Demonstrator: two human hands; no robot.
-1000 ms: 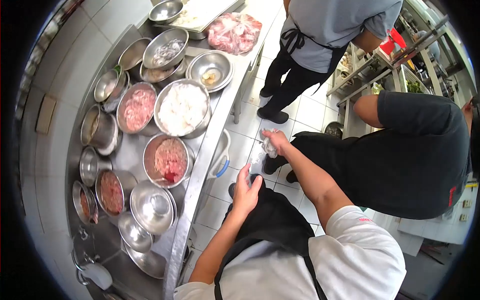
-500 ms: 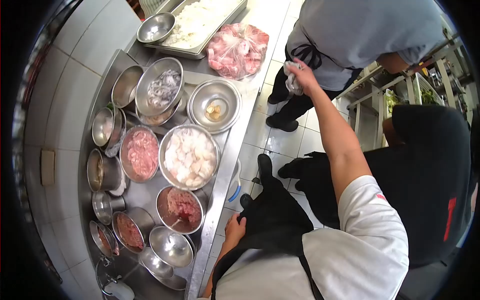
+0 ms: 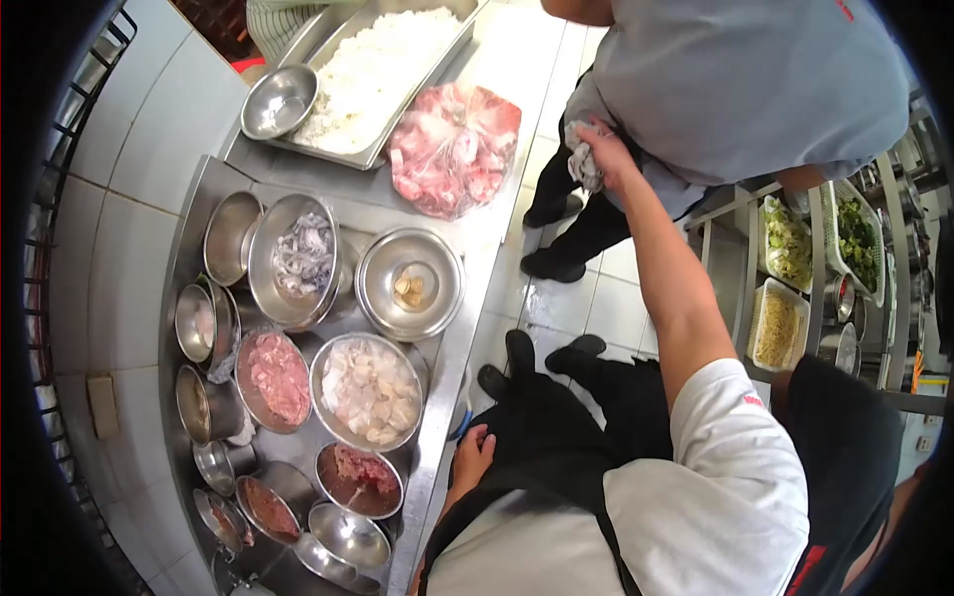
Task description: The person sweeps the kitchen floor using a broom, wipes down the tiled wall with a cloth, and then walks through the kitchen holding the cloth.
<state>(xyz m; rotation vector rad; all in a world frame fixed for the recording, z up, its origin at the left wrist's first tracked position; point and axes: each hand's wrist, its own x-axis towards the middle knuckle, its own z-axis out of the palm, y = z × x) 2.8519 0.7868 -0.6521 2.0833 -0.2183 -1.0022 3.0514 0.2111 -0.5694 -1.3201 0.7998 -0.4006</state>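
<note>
My right hand (image 3: 608,159) is closed on a crumpled greyish plastic wrap (image 3: 583,164), held out in front beside a co-worker in a grey shirt (image 3: 755,89). Down by my black apron, near the counter edge, is my left hand (image 3: 474,455), with its fingers curled and partly hidden; whether it holds anything does not show. To the left stand metal bowls of pale seafood pieces (image 3: 370,390), pink meat (image 3: 276,379), greyish strips (image 3: 303,254) and minced meat (image 3: 360,481). A nested bowl (image 3: 409,283) holds a few yellowish pieces.
A bag of pink meat (image 3: 454,149) lies on the steel counter (image 3: 487,233), beside a tray of white food (image 3: 383,79) with a small bowl (image 3: 280,102) on its edge. A dark-clothed co-worker (image 3: 845,447) stands close at right, near a rack with vegetable baskets (image 3: 788,243).
My right arm has reached forward with the wrap, and my left hand has dropped to my side. The view has shifted toward the tray. The dark-clothed co-worker now appears lower at right.
</note>
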